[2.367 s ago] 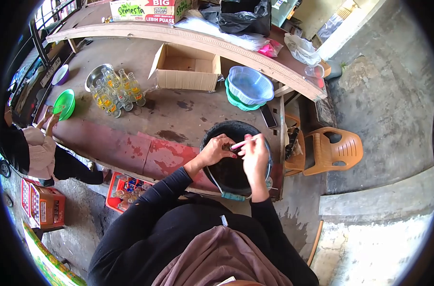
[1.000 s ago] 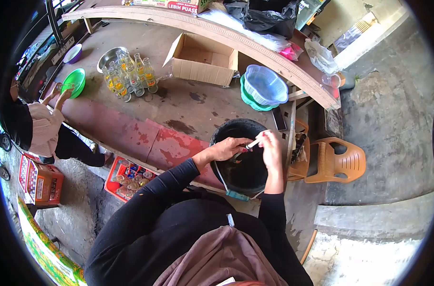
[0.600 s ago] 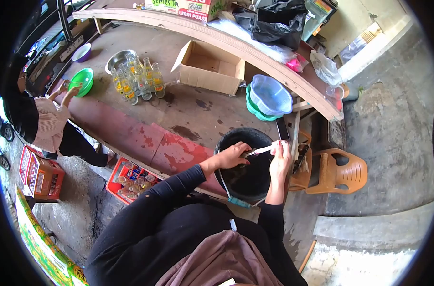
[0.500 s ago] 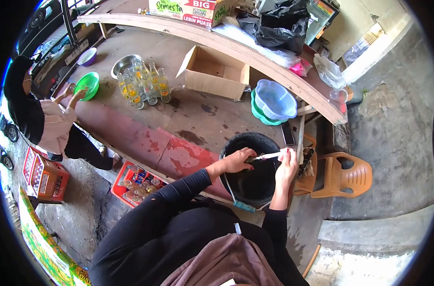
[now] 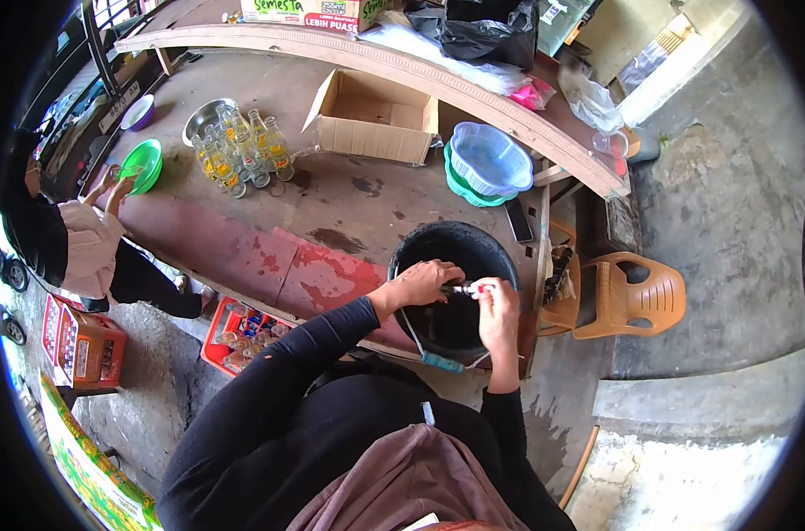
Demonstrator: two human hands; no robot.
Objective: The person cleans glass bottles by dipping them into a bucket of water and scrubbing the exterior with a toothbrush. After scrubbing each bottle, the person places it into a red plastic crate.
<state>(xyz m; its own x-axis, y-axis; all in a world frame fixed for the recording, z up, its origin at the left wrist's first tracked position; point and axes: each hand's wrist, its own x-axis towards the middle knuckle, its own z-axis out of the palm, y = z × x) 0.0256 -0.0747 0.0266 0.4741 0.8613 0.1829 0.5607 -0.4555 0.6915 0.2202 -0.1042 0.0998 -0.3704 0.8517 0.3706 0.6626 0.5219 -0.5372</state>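
Note:
Over the black bucket point(image 5: 408, 265), my left hand point(image 5: 427, 281) is closed around what looks like a glass bottle point(image 5: 456, 290), mostly hidden by the fingers. My right hand point(image 5: 498, 314) pinches a slim white-handled brush point(image 5: 485, 289) at the bottle's mouth end. The brush's head is out of sight. The bucket stands at the table's near edge, its wire handle with a teal grip point(image 5: 442, 362) hanging toward me. Its inside is dark, so the contents cannot be made out.
Several glass bottles point(image 5: 243, 152) stand beside a metal bowl point(image 5: 193, 124). An open cardboard box point(image 5: 376, 137), stacked plastic baskets point(image 5: 491, 159) and a phone point(image 5: 518, 219) lie beyond the bucket. At left, another person point(image 5: 88, 243) handles a glass in a green basin point(image 5: 150, 168). A brown chair point(image 5: 637, 296) stands right.
My right hand has moved in toward my left, so less of the white handle shows between them. The whole view has shifted slightly. The other person stays at the green basin.

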